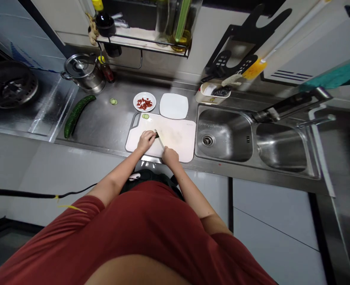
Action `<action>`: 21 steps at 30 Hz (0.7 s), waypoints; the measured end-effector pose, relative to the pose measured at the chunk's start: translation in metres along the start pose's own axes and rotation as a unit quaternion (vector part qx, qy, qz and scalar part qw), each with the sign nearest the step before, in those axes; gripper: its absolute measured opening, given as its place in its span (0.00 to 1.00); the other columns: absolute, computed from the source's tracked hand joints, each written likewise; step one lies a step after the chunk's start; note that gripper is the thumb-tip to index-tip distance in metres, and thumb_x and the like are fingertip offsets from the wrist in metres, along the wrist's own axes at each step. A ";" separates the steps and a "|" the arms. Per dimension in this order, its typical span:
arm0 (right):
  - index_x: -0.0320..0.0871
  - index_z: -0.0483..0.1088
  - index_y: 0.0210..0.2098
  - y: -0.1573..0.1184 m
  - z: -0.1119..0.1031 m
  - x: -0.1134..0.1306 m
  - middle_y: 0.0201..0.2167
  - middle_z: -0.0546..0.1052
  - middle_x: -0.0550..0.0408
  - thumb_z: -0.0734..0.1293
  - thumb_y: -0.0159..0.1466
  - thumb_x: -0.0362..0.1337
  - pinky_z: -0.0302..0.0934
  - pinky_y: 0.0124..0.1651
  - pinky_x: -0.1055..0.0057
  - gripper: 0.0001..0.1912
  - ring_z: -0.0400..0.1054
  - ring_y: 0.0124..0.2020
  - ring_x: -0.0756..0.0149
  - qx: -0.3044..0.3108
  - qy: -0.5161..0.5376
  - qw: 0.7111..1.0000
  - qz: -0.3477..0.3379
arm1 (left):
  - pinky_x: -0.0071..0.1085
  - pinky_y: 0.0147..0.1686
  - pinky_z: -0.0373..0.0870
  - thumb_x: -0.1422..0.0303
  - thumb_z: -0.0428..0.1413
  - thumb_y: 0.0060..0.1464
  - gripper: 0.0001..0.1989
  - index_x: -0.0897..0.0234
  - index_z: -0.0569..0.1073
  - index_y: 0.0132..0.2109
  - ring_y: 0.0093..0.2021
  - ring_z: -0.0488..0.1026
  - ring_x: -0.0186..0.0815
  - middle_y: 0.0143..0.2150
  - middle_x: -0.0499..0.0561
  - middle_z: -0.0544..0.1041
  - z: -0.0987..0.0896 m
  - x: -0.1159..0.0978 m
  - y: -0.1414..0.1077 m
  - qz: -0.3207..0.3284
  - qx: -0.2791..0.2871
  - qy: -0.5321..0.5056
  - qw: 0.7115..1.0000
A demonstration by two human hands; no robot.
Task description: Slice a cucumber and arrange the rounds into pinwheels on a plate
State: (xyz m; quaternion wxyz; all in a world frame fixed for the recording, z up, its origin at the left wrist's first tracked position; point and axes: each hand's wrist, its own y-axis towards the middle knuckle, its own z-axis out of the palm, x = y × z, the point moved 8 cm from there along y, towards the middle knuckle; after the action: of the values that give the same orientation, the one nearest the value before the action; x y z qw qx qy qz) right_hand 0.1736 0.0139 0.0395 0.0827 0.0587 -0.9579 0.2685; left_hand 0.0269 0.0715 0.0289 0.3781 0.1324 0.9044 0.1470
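My right hand (171, 156) is closed around the handle of a knife (160, 140) whose blade points away from me over the white cutting board (179, 148). Beside the blade, my left hand (146, 141) has its fingers bent together on a small dark green cucumber piece (157, 135), mostly hidden by the fingertips. Pale cucumber slices (145, 116) lie at the board's far left edge. A white plate with chopped red pieces (144, 103) stands behind the board, and a bare white square plate (174, 106) stands to its right.
A whole cucumber (77, 115) lies on the steel counter at left, near more slices (113, 101). A lidded pot (84, 73) and sauce bottle (107, 71) stand behind. The double sink (225, 136) is at right, and a bottle shelf (151, 43) overhangs the back.
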 end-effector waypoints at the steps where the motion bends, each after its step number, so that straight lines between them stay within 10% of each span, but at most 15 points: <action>1: 0.39 0.65 0.47 -0.001 0.000 0.000 0.42 0.76 0.42 0.54 0.67 0.28 0.62 0.44 0.67 0.13 0.72 0.45 0.57 0.001 0.000 1.000 0.001 | 0.37 0.49 0.67 0.67 0.49 0.62 0.10 0.61 0.75 0.42 0.46 0.70 0.38 0.43 0.53 0.77 0.000 0.000 0.000 -0.004 0.003 0.001 1.000; 21: 0.39 0.66 0.48 0.025 -0.015 0.016 0.44 0.76 0.42 0.54 0.66 0.27 0.62 0.45 0.68 0.15 0.71 0.47 0.58 -0.013 0.029 0.999 -0.005 | 0.37 0.50 0.66 0.67 0.49 0.61 0.10 0.61 0.75 0.42 0.46 0.70 0.38 0.43 0.54 0.76 0.001 0.000 0.001 -0.015 0.025 0.020 0.999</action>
State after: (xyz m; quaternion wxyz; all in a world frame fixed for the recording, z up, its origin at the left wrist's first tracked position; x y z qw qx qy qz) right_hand 0.1562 0.0417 0.0424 0.1124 0.0551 -0.9581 0.2576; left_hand 0.0280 0.0728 0.0288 0.3584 0.1253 0.9171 0.1213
